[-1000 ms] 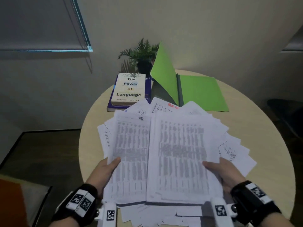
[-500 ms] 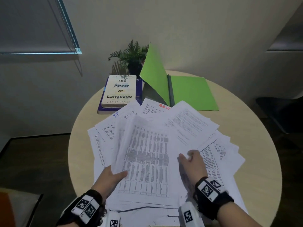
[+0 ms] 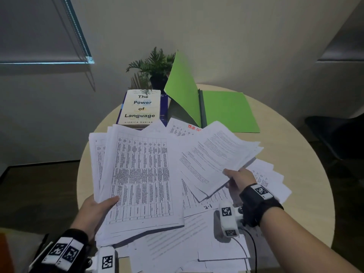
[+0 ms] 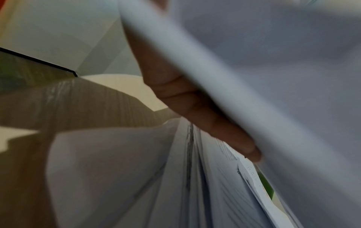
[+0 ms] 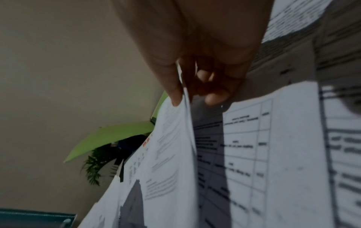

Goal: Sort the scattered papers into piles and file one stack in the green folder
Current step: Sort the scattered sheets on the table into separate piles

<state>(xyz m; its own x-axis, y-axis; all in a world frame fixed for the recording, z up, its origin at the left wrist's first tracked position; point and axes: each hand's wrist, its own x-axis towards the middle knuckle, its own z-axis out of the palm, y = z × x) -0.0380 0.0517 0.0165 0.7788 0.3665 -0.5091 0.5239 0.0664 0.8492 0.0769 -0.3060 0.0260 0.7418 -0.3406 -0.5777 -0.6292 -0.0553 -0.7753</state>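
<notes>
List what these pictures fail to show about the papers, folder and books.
- Table-printed stack, head view: print too small to read.
- Left hand, left wrist view: blurred; paper hides most fingers.
- Green folder: raised cover hides what is beneath.
- Lower book: top book hides its title.

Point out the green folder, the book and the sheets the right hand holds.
green folder (image 3: 228, 111), head view: on its flat right cover.
book (image 3: 140, 107), head view: on its front cover, at the title.
text sheets (image 3: 214, 152), head view: middle of the top page.
</notes>
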